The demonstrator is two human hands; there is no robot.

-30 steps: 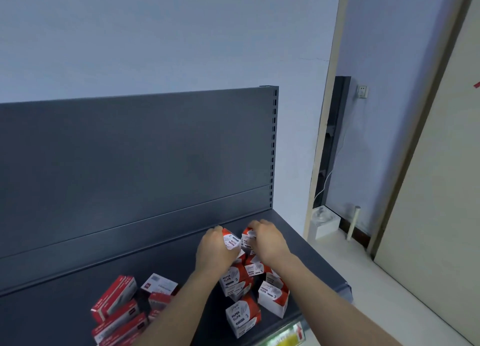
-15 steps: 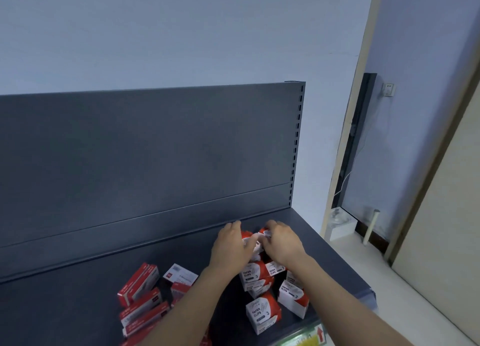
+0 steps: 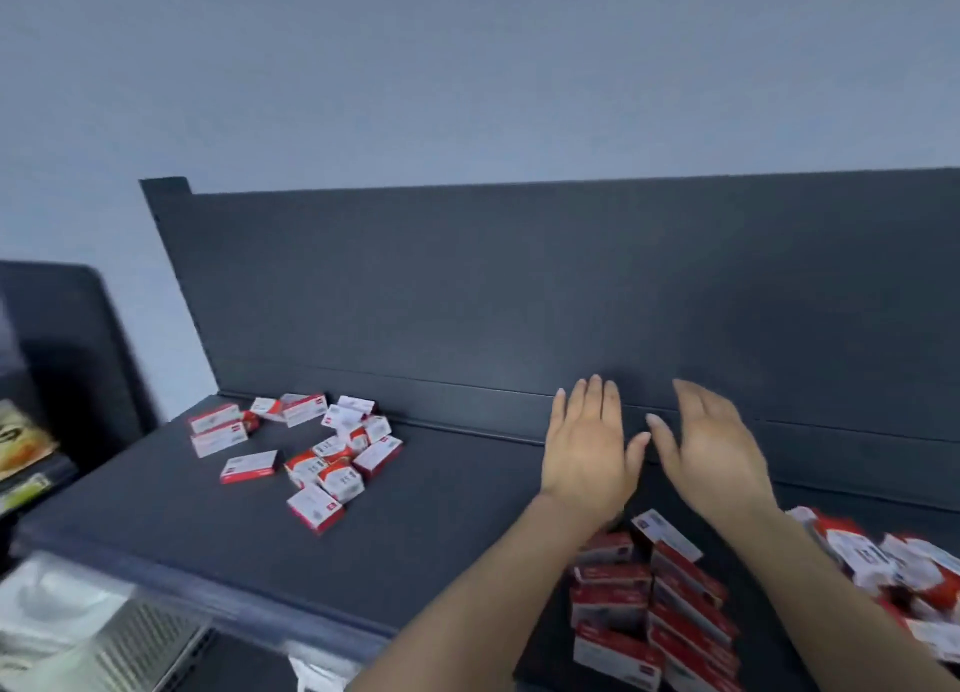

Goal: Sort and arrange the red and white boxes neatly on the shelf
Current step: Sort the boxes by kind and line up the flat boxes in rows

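The small red and white cardboard boxes are lying in three groups on the dark grey metal shelf (image 3: 426,525): a loose scattered pile (image 3: 311,447) is sitting at the left end near the back panel, some boxes flat and some tilted; a neater double row (image 3: 654,598) is lying at the front, just below the hands; and a blurred heap (image 3: 883,561) is resting at the right edge. The left hand (image 3: 587,452) is hovering above the shelf with flat, spread fingers and is holding nothing. The right hand (image 3: 711,447) is hanging just beside it, open, palm turned toward the left hand, also empty. The dark grey back panel (image 3: 519,286) is standing upright behind them, against a pale blue wall (image 3: 467,67).
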